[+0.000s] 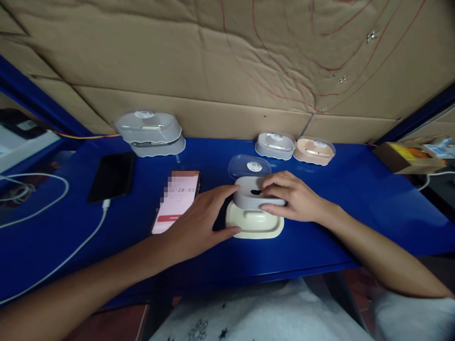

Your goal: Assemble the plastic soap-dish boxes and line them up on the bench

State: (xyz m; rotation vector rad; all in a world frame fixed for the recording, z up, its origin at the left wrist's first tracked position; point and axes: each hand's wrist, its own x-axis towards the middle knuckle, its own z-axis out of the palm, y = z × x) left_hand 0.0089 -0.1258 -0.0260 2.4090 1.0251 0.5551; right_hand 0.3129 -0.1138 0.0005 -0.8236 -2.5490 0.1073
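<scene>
A grey oval box with a dark slot in its top is tilted over a cream oval tray with a raised middle. My right hand grips the box's right end, fingers on top and thumb along the front. At the left, my left hand is spread, its index fingertip at the box's left end and its thumb at the tray's front left rim. Just behind the box lies a clear plastic lid with a round white sticker. Where the box meets the tray is partly hidden.
A phone showing a timer lies left of my hands, beside a dark phone on a white cable. Stacked grey lidded boxes, a grey box and a pink box stand along the cardboard wall. A carton sits far right.
</scene>
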